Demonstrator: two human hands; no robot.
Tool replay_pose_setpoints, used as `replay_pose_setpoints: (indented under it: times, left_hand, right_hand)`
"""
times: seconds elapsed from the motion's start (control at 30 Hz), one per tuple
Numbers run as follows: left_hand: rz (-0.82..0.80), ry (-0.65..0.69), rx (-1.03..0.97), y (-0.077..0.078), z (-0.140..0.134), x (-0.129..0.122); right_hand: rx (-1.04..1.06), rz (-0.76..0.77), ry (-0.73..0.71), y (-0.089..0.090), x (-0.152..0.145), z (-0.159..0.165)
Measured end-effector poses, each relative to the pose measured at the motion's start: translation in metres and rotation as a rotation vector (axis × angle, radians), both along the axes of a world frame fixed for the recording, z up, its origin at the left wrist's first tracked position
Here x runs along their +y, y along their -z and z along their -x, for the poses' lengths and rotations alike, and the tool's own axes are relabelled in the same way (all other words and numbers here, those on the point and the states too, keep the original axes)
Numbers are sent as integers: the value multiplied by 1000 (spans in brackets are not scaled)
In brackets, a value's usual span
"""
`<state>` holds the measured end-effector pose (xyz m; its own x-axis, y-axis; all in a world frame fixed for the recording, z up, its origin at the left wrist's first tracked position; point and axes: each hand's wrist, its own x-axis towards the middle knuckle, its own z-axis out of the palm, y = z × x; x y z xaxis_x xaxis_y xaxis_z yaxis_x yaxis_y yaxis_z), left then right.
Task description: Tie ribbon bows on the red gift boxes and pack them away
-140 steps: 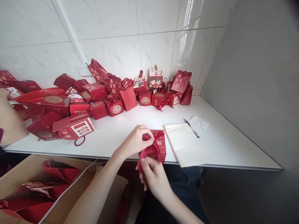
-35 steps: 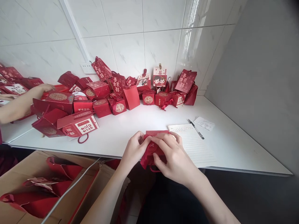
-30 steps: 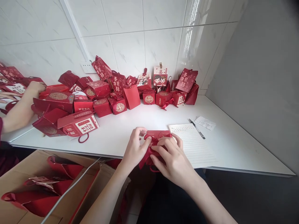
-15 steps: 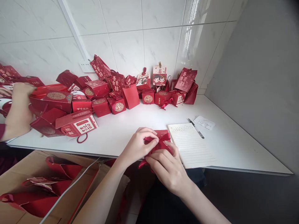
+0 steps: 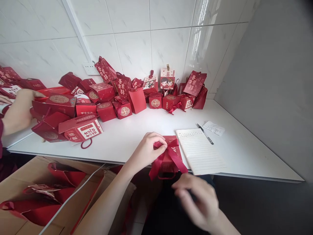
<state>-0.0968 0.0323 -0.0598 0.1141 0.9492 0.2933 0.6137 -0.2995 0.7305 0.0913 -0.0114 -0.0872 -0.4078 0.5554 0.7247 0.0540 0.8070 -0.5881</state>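
A small red gift box (image 5: 168, 162) stands at the table's front edge, with a dark red satin ribbon (image 5: 174, 153) tied in a bow on it. Two ribbon tails hang down the box's near side, and a twisted red cord handle (image 5: 167, 177) shows below. My left hand (image 5: 153, 147) pinches the bow's left loop close to the knot between thumb and fingers. Below and right of the box, off the ribbon, my right hand (image 5: 197, 199) is blurred by motion; its thumb and fingers are apart and nothing shows in them.
Red gift boxes (image 5: 138, 100) line the wall and heap up at left, where another person's hand (image 5: 21, 106) reaches in. A lined notebook (image 5: 201, 153), a pen (image 5: 204, 133) and a paper slip (image 5: 214, 128) lie at right. Below left, a cardboard carton (image 5: 97, 195) holds red bags, a white cable crossing it.
My right hand has come off the bow and moved down and right, uncovering the box front and ribbon tails. My left hand still pinches the bow. The other person's hand has shifted slightly.
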Motion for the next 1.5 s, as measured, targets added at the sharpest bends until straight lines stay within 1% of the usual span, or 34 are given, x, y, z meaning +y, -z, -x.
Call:
replay_pose_setpoints:
  times: [0.03,0.07,0.1,0.13,0.17,0.23,0.3,0.4,0.5,0.57,0.63,0.73,0.87,0.9,0.93,1.0,1.07,1.13,1.2,1.23,1.27,1.3,1.37,1.43,1.5]
  left_hand:
    - [9,-2,-1,0,0,0]
    - [16,-5,-3,0,0,0]
    - [20,-9,-6,0,-1,0]
    - [21,-12,-8,-1,-1,-1]
    - [18,-14,-11,-1,-1,-1]
    - [10,-15,-14,-1,-2,-1]
    - [2,-14,-21,-1,-1,0]
    - [10,-13,-34,0,0,1]
    - [31,-11,-31,0,1,2]
    - [41,-11,-28,1,1,3]
    - [46,-11,-27,1,0,4]
    - [44,-9,-30,1,0,5]
    - [50,-27,-43,-1,1,4]
    - [55,-28,-45,-1,0,3]
    - [60,-25,-51,-2,0,3]
    - [59,-23,-101,-1,-2,1]
    - [-7,-80,-200,1,-4,-1]
    - [-107,-232,-294,5,-6,-2]
    - [-134,-407,-337,8,-6,-3]
    - [-97,-462,-339,9,-5,-3]
    - [-34,-483,-332,9,-4,-4]
    - [34,-476,-317,9,-4,-4]
    - [144,-415,-276,8,-3,-5]
    - [186,-374,-260,7,-3,-7]
    - [181,-367,-271,7,-4,-9]
  right_hand:
    - [46,113,146,-1,4,-7]
    - [47,236,274,-2,9,-12]
    - [4,367,357,-3,14,-16]
    - [-71,490,377,-3,19,-18]
    - [-157,597,336,-3,23,-19]
    - [-268,767,160,-1,27,-18]
    - [-255,876,24,1,28,-15]
    - [-180,955,-65,1,25,-14]
    - [-157,1002,-144,-1,21,-21]
    - [-174,1009,-179,-3,18,-27]
    - [-223,988,-170,-3,15,-33]
    - [-349,924,-143,0,10,-40]
    - [-552,878,-200,4,9,-50]
    - [-572,878,-188,4,11,-53]
    - [-566,878,-151,3,14,-55]
    - [-489,855,-29,-2,24,-56]
    - [-380,796,137,-11,37,-51]
    - [-317,705,298,-20,50,-40]
    - [-306,618,394,-26,62,-25]
    - [-313,588,411,-28,67,-17]
    - [-322,566,416,-28,71,-9]
    - [-329,548,416,-28,75,-1]
    - [-330,528,423,-25,78,12]
    - [-308,528,421,-22,79,19]
    - [-259,539,403,-17,78,22]
